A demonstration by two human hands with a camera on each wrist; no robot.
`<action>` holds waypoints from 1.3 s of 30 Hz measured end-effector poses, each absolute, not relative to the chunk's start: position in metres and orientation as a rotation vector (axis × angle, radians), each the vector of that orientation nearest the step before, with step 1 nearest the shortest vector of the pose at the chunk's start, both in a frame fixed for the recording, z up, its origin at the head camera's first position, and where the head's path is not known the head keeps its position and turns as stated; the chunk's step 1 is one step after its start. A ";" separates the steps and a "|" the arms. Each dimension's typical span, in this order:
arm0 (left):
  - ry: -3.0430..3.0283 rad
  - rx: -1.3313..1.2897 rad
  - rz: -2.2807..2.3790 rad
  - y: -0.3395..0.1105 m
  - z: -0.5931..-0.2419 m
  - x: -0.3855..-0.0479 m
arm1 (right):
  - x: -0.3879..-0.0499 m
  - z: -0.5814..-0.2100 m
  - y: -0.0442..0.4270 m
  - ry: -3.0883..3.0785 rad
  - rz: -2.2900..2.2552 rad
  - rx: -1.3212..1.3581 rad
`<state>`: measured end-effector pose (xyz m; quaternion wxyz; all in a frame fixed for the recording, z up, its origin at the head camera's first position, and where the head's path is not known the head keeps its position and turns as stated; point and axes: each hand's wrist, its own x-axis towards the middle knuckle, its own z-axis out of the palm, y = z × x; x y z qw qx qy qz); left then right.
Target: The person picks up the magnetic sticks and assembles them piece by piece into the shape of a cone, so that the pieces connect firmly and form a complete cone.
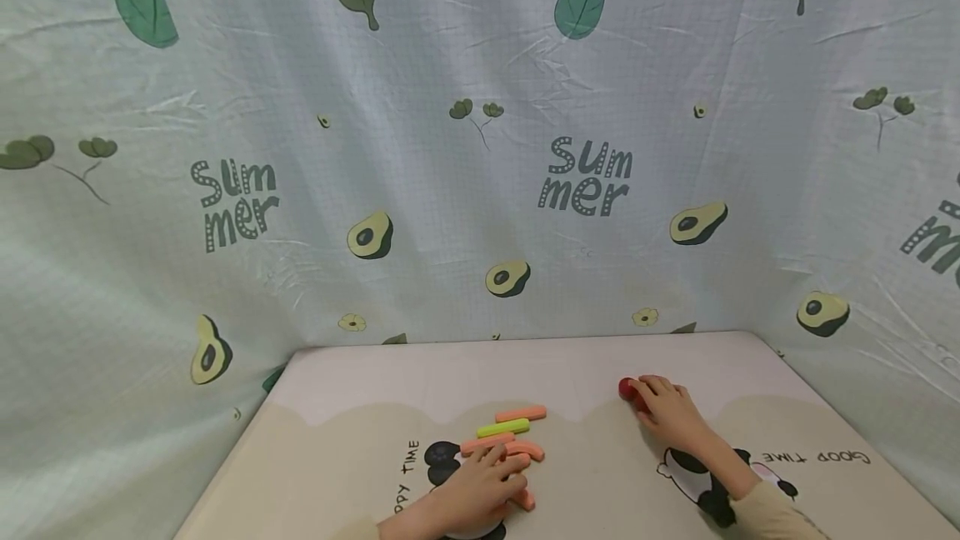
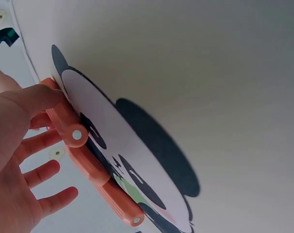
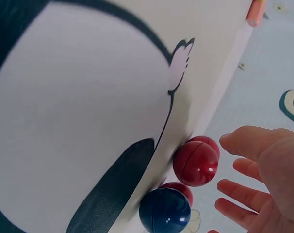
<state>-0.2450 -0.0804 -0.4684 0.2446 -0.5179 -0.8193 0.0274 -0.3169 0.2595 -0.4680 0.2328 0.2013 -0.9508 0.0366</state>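
Orange sticks (image 1: 521,413) lie in a loose cluster on the desk (image 1: 600,490) around the left hand (image 1: 480,482), with 1 yellow-green stick (image 1: 503,428) between the farthest 2. In the left wrist view, 3 orange sticks run along a printed panda face (image 2: 122,145). That hand's thumb rests against the upper stick and its other fingers are spread; I cannot tell whether it grips that stick. Well apart, the right hand (image 1: 667,411) is loosely open beside red balls (image 3: 195,163), holding nothing; contact is unclear. Its wrist view shows 3 red balls and 1 blue ball (image 3: 165,210) bunched together. Another printed panda (image 1: 705,486) lies below the right forearm. Behind the desk hangs a pale curtain (image 1: 442,190) with avocados, leaves and "summer" lettering.
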 end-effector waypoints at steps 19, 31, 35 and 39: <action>-2.224 -1.400 -0.025 -0.080 -0.470 -0.242 | -0.325 -0.474 0.262 -2.589 0.004 0.587; -2.248 -1.313 -0.021 -0.082 -0.468 -0.242 | -0.325 -0.473 0.262 -2.572 -0.039 0.618; -2.238 -1.295 -0.034 -0.082 -0.469 -0.243 | -0.325 -0.472 0.261 -2.582 -0.044 0.624; -2.239 -1.294 -0.040 -0.082 -0.469 -0.245 | -0.324 -0.470 0.260 -2.595 -0.049 0.624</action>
